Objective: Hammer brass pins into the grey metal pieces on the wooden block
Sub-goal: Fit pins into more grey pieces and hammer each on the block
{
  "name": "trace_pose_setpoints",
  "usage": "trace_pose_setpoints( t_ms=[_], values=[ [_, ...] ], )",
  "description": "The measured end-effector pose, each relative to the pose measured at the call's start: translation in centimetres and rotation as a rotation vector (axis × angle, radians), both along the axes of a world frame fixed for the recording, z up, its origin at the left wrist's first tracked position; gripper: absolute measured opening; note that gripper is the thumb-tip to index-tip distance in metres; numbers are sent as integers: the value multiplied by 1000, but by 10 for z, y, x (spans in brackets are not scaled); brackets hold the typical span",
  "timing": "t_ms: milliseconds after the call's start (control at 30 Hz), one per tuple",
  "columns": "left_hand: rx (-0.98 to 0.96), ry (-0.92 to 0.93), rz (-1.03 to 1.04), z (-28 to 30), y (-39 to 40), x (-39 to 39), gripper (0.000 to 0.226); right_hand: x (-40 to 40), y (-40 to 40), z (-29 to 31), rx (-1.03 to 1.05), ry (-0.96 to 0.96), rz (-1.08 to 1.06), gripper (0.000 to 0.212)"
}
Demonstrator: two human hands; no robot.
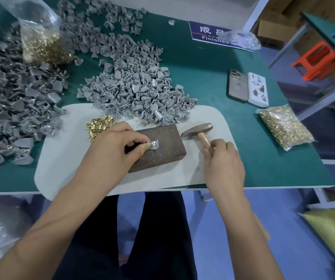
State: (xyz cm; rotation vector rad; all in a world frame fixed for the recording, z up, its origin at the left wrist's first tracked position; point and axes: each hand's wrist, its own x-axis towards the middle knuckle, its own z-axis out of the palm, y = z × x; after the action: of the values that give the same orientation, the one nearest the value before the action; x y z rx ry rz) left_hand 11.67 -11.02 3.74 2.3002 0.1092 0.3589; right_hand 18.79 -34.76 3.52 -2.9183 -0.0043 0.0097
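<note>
A dark wooden block (160,156) lies on a white mat (61,158). On its top sits a small grey metal piece (154,144) with a brass pin in it. My left hand (114,146) pinches that piece between a taped thumb and the fingers. My right hand (222,160) grips the wooden handle of a hammer (198,131), whose head rests on the mat just right of the block. Loose brass pins (97,127) lie in a small heap left of the block, partly hidden by my left hand.
Big heaps of grey metal pieces (140,91) cover the green table behind and to the left. An open bag of brass pins (43,45) stands back left, a sealed bag of pins (283,128) lies right. Two phones (247,87) lie at the right. The table edge (263,186) runs near my lap.
</note>
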Motion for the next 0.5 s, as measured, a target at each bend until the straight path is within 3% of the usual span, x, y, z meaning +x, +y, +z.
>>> trace_pose_setpoints(
  t_ms=[100,233,367,500],
  values=[
    [-4,-9,2,0,0,0,10,-2,-8,10,76,-34,-31,27],
    [-20,-2,-3,2,2,2,11,-24,-7,37,672,-11,115,26],
    [0,1,-9,3,4,5,9,-48,5,49,500,81,399,26],
    [7,-9,-23,4,4,5,10,-52,13,50,343,26,394,30]
  ],
)
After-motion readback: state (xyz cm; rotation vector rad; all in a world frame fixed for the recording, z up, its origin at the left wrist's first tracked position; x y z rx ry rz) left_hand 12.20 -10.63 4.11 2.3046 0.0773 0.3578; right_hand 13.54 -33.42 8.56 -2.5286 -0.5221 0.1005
